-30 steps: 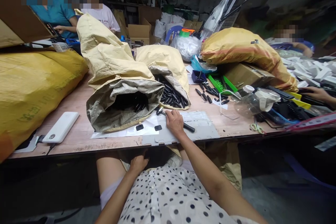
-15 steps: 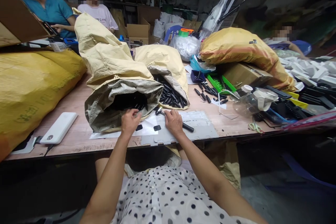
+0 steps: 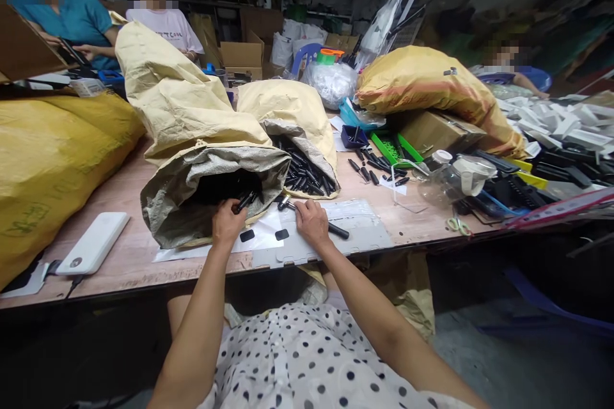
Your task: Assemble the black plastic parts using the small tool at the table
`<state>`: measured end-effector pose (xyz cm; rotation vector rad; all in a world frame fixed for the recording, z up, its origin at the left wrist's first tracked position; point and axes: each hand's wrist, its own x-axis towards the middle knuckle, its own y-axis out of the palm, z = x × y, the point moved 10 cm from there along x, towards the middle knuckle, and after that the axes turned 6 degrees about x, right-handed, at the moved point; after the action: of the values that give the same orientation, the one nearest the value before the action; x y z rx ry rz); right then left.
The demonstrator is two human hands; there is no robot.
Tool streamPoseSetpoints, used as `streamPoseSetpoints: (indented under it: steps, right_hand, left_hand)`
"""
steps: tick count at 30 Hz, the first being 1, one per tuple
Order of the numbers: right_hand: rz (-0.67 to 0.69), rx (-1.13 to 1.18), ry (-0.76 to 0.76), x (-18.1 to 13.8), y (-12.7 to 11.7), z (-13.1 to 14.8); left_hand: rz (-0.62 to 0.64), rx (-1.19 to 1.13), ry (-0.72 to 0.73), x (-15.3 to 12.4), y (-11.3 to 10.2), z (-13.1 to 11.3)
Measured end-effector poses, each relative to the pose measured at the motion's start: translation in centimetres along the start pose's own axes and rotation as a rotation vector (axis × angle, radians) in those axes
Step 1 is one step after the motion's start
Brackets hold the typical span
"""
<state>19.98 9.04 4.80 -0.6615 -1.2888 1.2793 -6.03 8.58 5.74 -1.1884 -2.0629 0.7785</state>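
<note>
My left hand (image 3: 228,222) is at the mouth of a tan woven sack (image 3: 192,163) with a grey lining. Its fingers are closed on a dark, pen-shaped black piece (image 3: 247,200); how many pieces it has is hard to make out. My right hand (image 3: 313,222) is wrapped round a small hammer (image 3: 339,231) with a metal head and black handle. The hammer lies low over a grey board (image 3: 364,227). Two small black pads (image 3: 281,234) rest on white paper (image 3: 263,230) between my hands. Beside the first sack, a second sack (image 3: 292,99) lies open, full of black pieces (image 3: 309,172).
A white power bank (image 3: 93,243) and a large yellow sack (image 3: 57,160) are on the left. To the right are a green tray (image 3: 397,150), loose black pieces (image 3: 364,174), a clear jug (image 3: 451,182) and scissors (image 3: 458,225). Other people sit beyond the table.
My left hand now shows black pieces at its fingers near the sack mouth. My right hand stays on the hammer. The whole view has shifted slightly.
</note>
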Motion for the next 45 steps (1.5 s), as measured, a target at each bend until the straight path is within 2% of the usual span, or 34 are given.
streamPoseSetpoints:
  steps: [4,7,10,16,33,45]
  right_hand:
    - [0.011,-0.003,-0.001,0.1,-0.2,0.2]
    - [0.028,-0.011,0.014,0.1,-0.2,0.2]
    - [0.036,-0.011,0.021,0.2,-0.2,0.2]
    - [0.03,-0.018,0.021,0.2,-0.1,0.2]
    - [0.031,-0.005,0.017,0.3,-0.1,0.1]
    - [0.052,-0.016,0.026,0.2,-0.2,0.2]
  left_hand:
    - [0.07,-0.11,0.095,-3.4,-0.9,-1.2]
    - [0.142,-0.175,0.165,-5.4,-0.1,-1.9]
    - [0.186,-0.201,0.214,-6.4,1.0,-2.1]
    - [0.235,-0.176,0.232,-6.4,2.1,-1.8]
    - [0.301,-0.041,0.278,-7.0,2.7,-2.3]
    - [0.205,0.002,0.295,-7.7,2.4,-2.7]
